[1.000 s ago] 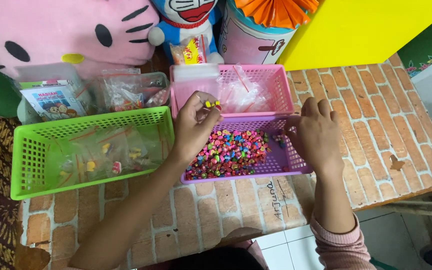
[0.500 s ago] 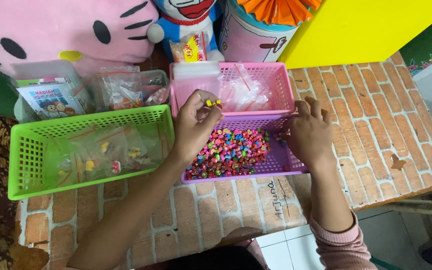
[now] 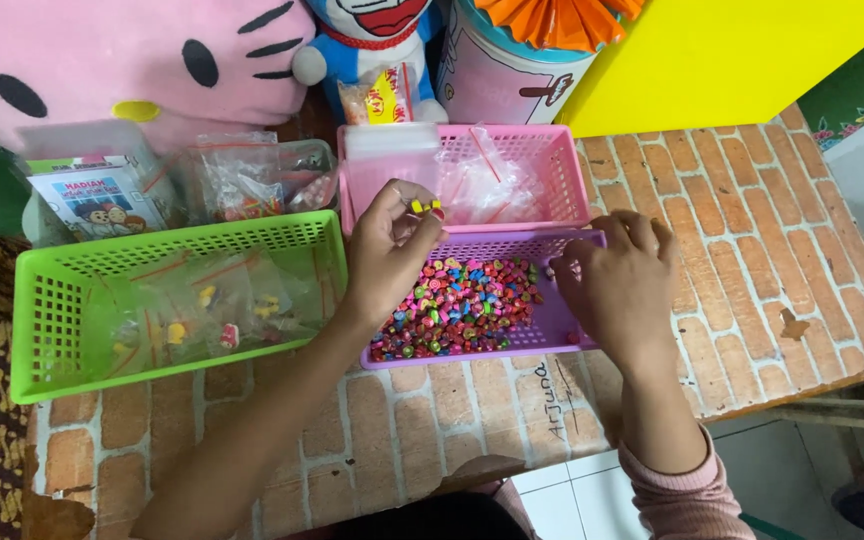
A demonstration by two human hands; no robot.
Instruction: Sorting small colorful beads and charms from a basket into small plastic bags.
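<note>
The left hand (image 3: 392,245) is raised over the near edge of the pink basket (image 3: 562,165), its fingertips pinched together on a few small yellow and red pieces (image 3: 425,208). The right hand (image 3: 620,285) is curled on the right end of the purple basket (image 3: 552,325); whether anything is clamped in it cannot be told. The purple basket, set with its long axis across the brick-patterned counter (image 3: 752,290), is still thickly covered by a heap of small coloured pieces (image 3: 457,305), so most of the sorting is judged to remain. Clear empty bags (image 3: 492,185) are stacked in the pink basket behind it. To the left, several small filled bags (image 3: 222,315) are laid in the green basket (image 3: 42,330), whose long axis also runs left to right; this part is judged as done.
</note>
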